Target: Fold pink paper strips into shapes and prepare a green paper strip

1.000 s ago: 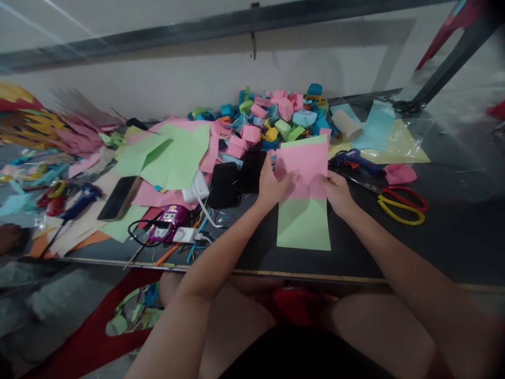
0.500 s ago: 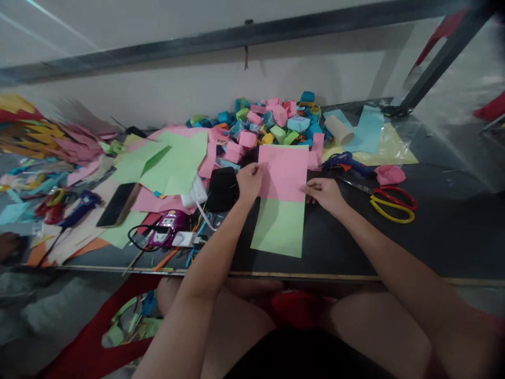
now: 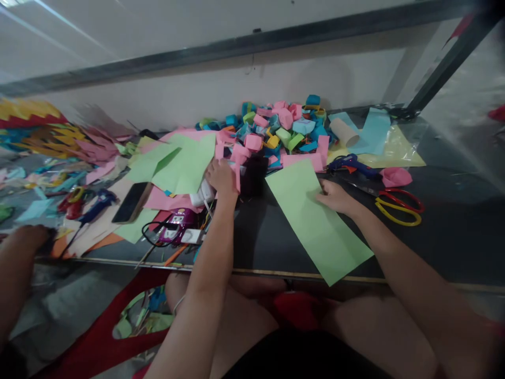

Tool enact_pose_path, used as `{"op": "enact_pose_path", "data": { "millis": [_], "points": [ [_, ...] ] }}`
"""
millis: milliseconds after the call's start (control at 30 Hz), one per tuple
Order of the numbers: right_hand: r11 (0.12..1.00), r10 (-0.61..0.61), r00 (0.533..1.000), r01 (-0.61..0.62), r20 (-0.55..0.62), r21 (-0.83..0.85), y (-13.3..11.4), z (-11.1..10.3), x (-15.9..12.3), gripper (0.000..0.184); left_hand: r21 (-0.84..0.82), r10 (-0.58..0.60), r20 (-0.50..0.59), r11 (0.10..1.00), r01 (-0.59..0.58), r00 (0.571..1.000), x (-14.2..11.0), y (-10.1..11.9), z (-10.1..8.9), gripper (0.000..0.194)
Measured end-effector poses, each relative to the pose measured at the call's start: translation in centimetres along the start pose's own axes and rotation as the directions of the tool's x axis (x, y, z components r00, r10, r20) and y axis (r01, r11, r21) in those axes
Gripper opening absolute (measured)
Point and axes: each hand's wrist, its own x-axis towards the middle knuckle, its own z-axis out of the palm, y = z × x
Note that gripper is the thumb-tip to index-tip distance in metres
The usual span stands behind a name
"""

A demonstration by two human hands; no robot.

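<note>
A light green sheet of paper (image 3: 315, 221) slants across the dark table in front of me, its lower corner reaching the front edge. My right hand (image 3: 336, 197) pinches the sheet's right side between thumb and fingers. Over at the left, my left hand (image 3: 223, 178) is at the edge of a pile of green sheets (image 3: 185, 163), fingers bent. A narrow piece of pink paper (image 3: 238, 176) shows beside that hand, seen nearly edge-on; the rest of it is hidden. Folded paper pieces (image 3: 284, 118) in pink, blue, green and yellow are heaped behind.
Scissors (image 3: 399, 206) and a blue glue gun (image 3: 353, 164) lie at the right, near a cardboard tube (image 3: 344, 131). At the left are a phone (image 3: 131, 202), a purple device (image 3: 178, 223) with cables and another glue gun (image 3: 98, 205). Another person's hand (image 3: 29, 239) is at far left.
My left hand has moved left, taking the pink sheet off the green one. The green sheet has turned askew in my right hand. Another person's arm has come farther into view at left.
</note>
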Motion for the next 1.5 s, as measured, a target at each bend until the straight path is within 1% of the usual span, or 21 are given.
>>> {"op": "enact_pose_path", "data": {
  "millis": [33,100,200,300,367,467,500,567,633,767,900,967,1033,1067,1133,1200,1233,1267,1333,1433,1500],
  "points": [
    [1.0,0.002,1.0,-0.001,0.027,-0.017,-0.1,-0.1,-0.1,0.026,0.017,-0.027,-0.031,0.999,0.027,0.999,-0.3,0.7,-0.1,0.041],
    [0.997,-0.006,0.999,0.009,0.052,-0.073,-0.3,-0.1,-0.2,0.024,0.018,0.0,-0.039,1.0,0.001,0.999,-1.2,2.3,-0.3,0.04],
    [0.986,-0.048,0.999,0.049,0.007,-0.161,-0.4,0.0,-0.2,0.019,-0.013,0.164,0.028,0.986,-0.164,0.986,-2.7,4.0,-0.4,0.037],
    [0.979,-0.073,0.997,0.071,-0.003,-0.193,-0.4,0.3,-0.2,0.015,-0.087,0.289,0.022,0.954,-0.286,0.957,-3.8,4.9,0.3,0.035],
    [0.974,-0.086,0.996,0.078,-0.026,-0.212,-0.4,0.7,-0.3,0.016,-0.159,0.39,0.041,0.911,-0.379,0.92,-4.1,5.3,1.2,0.04],
    [0.972,-0.137,0.979,0.103,-0.153,-0.212,-0.4,1.5,-0.6,0.021,-0.221,0.546,0.188,0.834,-0.506,0.817,-4.4,5.7,2.4,0.041],
    [0.974,-0.147,0.968,0.105,-0.204,-0.2,-0.4,1.9,-0.8,0.024,-0.218,0.567,0.236,0.822,-0.525,0.789,-4.5,5.7,2.6,0.045],
    [0.979,-0.145,0.946,0.095,-0.29,-0.179,-0.5,2.5,-1.0,0.026,-0.185,0.578,0.285,0.816,-0.548,0.765,-4.6,5.5,2.8,0.059],
    [0.981,-0.141,0.932,0.085,-0.334,-0.175,-0.5,2.9,-1.2,0.026,-0.141,0.565,0.275,0.824,-0.549,0.778,-4.5,5.0,2.8,0.066],
    [0.964,-0.194,0.929,0.12,-0.314,-0.239,-0.4,3.0,-1.4,0.034,-0.104,0.489,0.149,0.872,-0.478,0.86,-3.9,4.1,2.6,0.06],
    [0.873,-0.301,0.947,0.224,-0.116,-0.434,-0.2,1.7,-2.2,0.043,-0.168,0.463,0.052,0.877,-0.45,0.885,-3.6,4.2,2.3,0.043],
    [0.769,-0.364,0.93,0.329,0.048,-0.548,-0.1,0.6,-2.4,0.042,-0.239,0.504,-0.024,0.836,-0.495,0.863,-4.1,4.9,2.0,0.039],
    [0.631,-0.392,0.881,0.468,0.266,-0.619,0.0,-0.5,-2.4,0.04,-0.311,0.602,-0.112,0.734,-0.603,0.79,-5.3,6.0,1.6,0.04],
    [0.57,-0.385,0.844,0.535,0.372,-0.624,0.1,-1.0,-2.2,0.039,-0.341,0.669,-0.142,0.659,-0.67,0.73,-6.1,6.6,1.5,0.041],
    [0.491,-0.372,0.78,0.625,0.503,-0.607,0.2,-1.9,-1.6,0.037,-0.397,0.814,-0.144,0.473,-0.787,0.562,-7.9,7.9,1.6,0.042],
    [0.458,-0.406,0.751,0.66,0.52,-0.596,0.4,-2.5,-1.1,0.039,-0.446,0.92,-0.095,0.301,-0.843,0.379,-9.7,9.2,1.9,0.041],
    [0.449,-0.438,0.749,0.661,0.497,-0.601,0.5,-2.7,-0.9,0.041,-0.466,0.948,-0.062,0.25,-0.849,0.313,-10.4,9.8,2.1,0.04],
    [0.443,-0.474,0.751,0.655,0.461,-0.612,0.6,-2.9,-0.8,0.042,-0.483,0.962,-0.028,0.224,-0.846,0.271,-11.0,10.3,2.3,0.038],
    [0.435,-0.524,0.762,0.624,0.382,-0.649,0.7,-3.2,-0.7,0.04,-0.51,0.971,0.03,0.218,-0.832,0.236,-11.7,10.9,2.8,0.045],
    [0.426,-0.54,0.778,0.581,0.32,-0.693,0.7,-3.7,-0.8,0.033,-0.547,0.97,0.091,0.237,-0.803,0.225,-11.9,11.3,3.2,0.074],
    [0.425,-0.55,0.787,0.552,0.279,-0.717,0.8,-4.1,-1.1,0.03,-0.556,0.971,0.117,0.24,-0.796,0.21,-12.0,11.3,3.2,0.073]
  ]
}}
